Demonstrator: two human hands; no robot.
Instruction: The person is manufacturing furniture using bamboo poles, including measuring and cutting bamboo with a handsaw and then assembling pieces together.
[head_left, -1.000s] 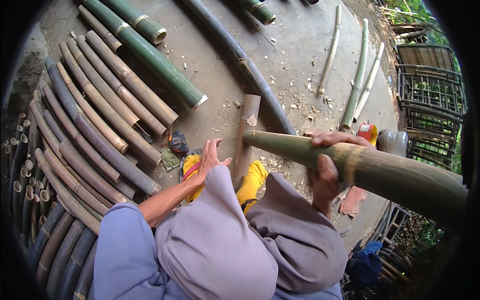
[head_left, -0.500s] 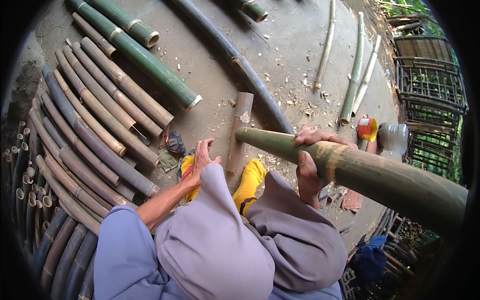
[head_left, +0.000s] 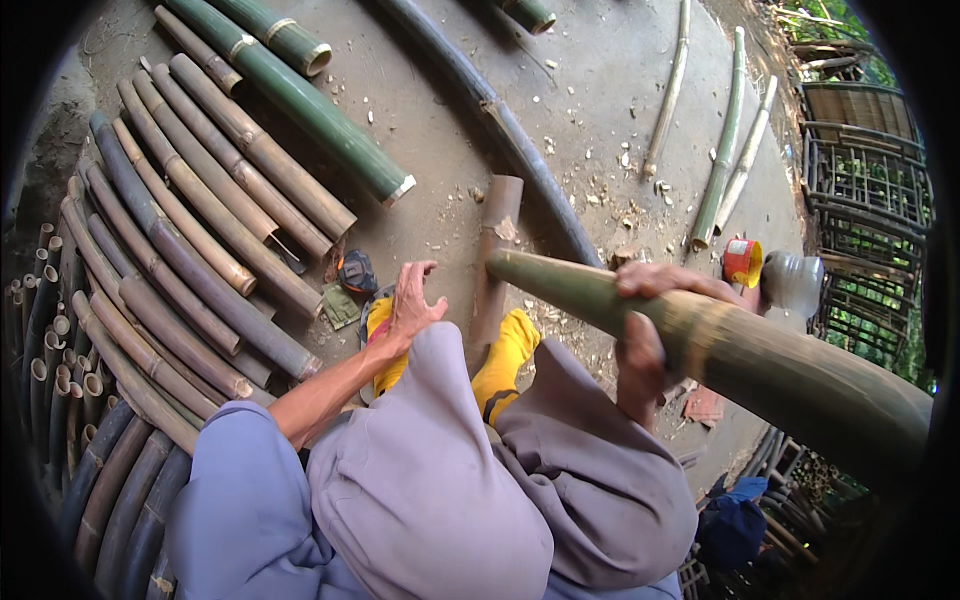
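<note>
A thick green bamboo pole [head_left: 800,365] slants from the right edge toward the middle, its narrower tip over a short brown bamboo piece [head_left: 490,275] on the ground. I cannot tell if the two touch. My right hand [head_left: 642,365] is closed around the pole, with the thumb on the near side and fingers over the far side. My left hand [head_left: 410,305] is open and empty, fingers spread and slightly bent, beside my left knee. Below it is a foot in a yellow sock [head_left: 388,370]; the other yellow-socked foot [head_left: 507,360] stands beside the short piece.
Many brown bamboo lengths [head_left: 190,230] lie stacked at left, with thick green poles [head_left: 320,130] beyond. A dark pole [head_left: 500,120] crosses the ground. A tape measure [head_left: 356,272] lies near my left hand. A red-and-yellow cup [head_left: 742,262] and a clear plastic container [head_left: 793,285] stand at right.
The whole view has shifted slightly. My right hand has moved a little right, still gripping the bamboo pole. My left hand has risen slightly, its fingers still spread.
</note>
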